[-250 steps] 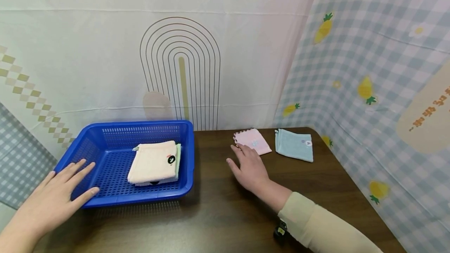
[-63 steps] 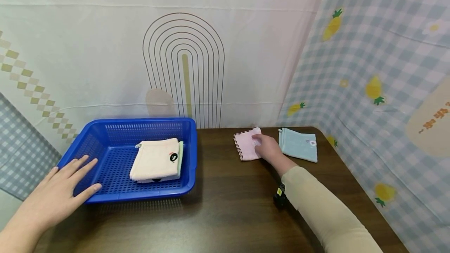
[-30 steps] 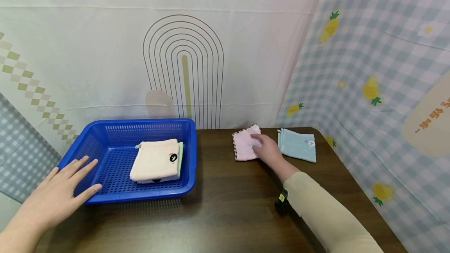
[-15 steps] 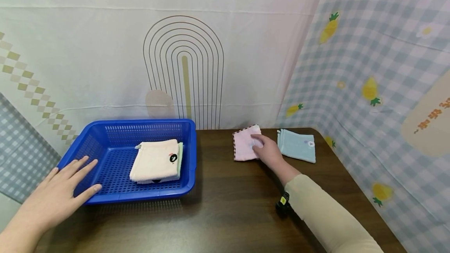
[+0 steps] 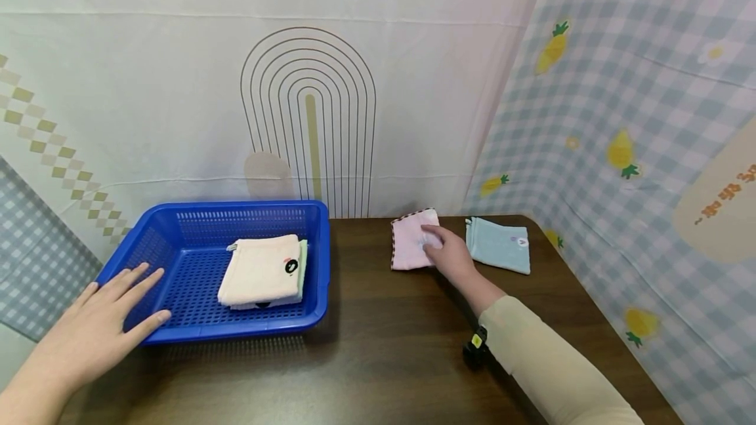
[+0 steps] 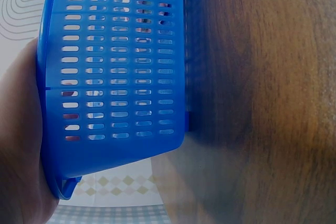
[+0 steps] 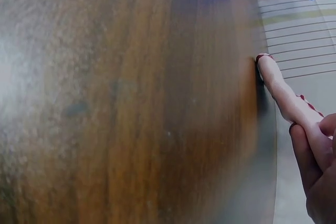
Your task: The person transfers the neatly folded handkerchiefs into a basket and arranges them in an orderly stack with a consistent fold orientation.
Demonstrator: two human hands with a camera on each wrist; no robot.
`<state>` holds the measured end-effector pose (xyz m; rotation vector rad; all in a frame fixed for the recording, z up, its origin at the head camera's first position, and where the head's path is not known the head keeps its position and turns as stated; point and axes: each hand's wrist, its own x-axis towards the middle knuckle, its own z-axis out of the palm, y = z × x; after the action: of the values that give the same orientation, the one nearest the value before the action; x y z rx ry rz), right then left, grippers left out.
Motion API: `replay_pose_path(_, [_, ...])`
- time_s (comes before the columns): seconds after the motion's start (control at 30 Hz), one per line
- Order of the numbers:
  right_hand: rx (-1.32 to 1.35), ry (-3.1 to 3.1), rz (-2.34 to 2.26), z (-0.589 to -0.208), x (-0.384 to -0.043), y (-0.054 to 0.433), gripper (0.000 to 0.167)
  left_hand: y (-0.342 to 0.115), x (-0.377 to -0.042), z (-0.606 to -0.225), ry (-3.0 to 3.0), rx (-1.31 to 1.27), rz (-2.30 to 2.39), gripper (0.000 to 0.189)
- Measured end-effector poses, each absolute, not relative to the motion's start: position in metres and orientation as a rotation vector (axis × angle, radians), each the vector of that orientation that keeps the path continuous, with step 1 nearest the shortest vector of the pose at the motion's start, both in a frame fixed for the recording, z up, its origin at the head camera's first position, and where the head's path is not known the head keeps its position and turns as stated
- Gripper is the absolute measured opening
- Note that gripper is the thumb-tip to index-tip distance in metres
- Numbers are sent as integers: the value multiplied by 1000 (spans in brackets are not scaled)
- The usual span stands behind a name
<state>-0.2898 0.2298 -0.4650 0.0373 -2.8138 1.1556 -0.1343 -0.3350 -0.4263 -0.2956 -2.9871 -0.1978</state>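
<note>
My right hand (image 5: 451,256) pinches the right side of a small folded pink towel (image 5: 407,244) with a dark checked edge, near the back of the table. In the right wrist view, that pink towel (image 7: 286,98) sits between thumb and fingers, seen edge-on. Just right of the hand lies a folded light-blue towel (image 5: 501,245). With fingers spread and straight, my left hand (image 5: 91,336) rests on the left front rim of a blue plastic basket (image 5: 236,331). Inside the basket, toward its right, a folded cream towel (image 5: 258,271) tops a small stack with a green edge showing.
The brown wooden table (image 5: 378,359) runs up to a white patterned cloth (image 5: 413,117) behind and a checked cloth (image 5: 590,97) on the right. A small black device (image 5: 474,349) is at the right wrist.
Earlier, the right hand's extended fingers lay at the pink towel's near-left side; now it grips the right side. The towel has turned slightly. The left hand has stayed on the basket.
</note>
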Motion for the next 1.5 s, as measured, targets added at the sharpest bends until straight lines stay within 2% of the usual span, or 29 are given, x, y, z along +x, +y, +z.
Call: replay_pose_path(1.5, [73,-2644,1342,-445,-273,220,41,-335,-134,-425,-2999,-295,-210,83])
